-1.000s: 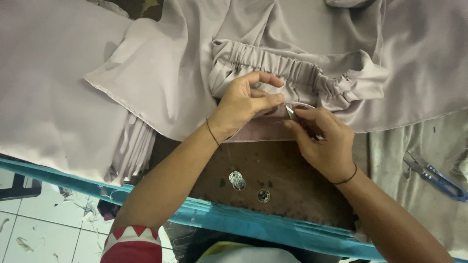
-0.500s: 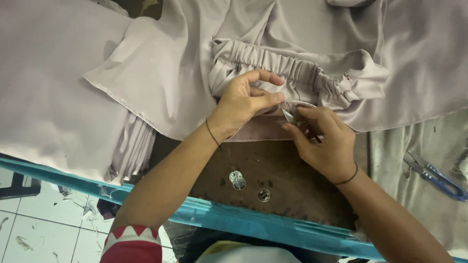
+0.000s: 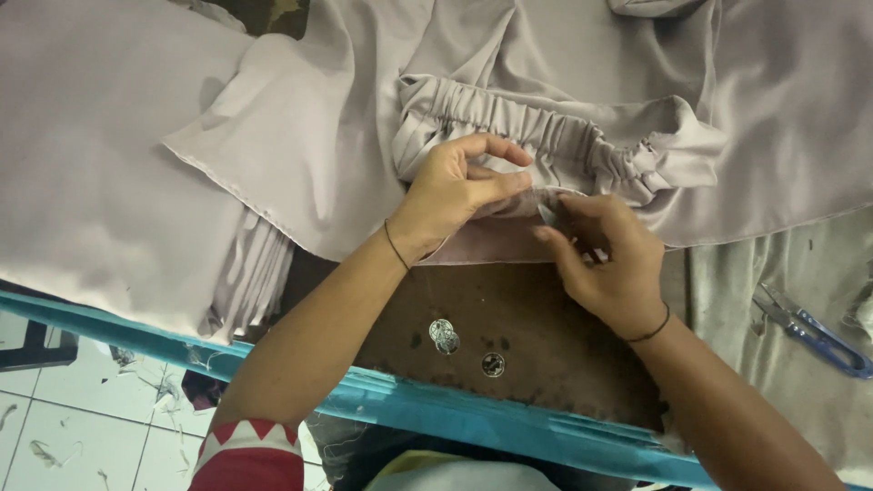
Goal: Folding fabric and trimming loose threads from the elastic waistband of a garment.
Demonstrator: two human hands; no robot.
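Since a second ago, the right hand (image 3: 605, 259) has been shifting slightly, its fingers now curling lower against the fabric edge, while the left hand (image 3: 459, 186) is staying where it was. Both hands are working at the gathered elastic waistband (image 3: 546, 127) of a pale grey garment (image 3: 318, 118). The left hand is pinching a fold of cloth just below the waistband, thumb and fingers closed on it. The right hand is narrowly closed beside it, gripping a small metal tool whose kind I cannot tell. Below the waistband, coins (image 3: 443, 335) are lying on the brown table (image 3: 546, 345). Right of the waistband, blue-handled thread snips (image 3: 814, 327) are resting on cloth.
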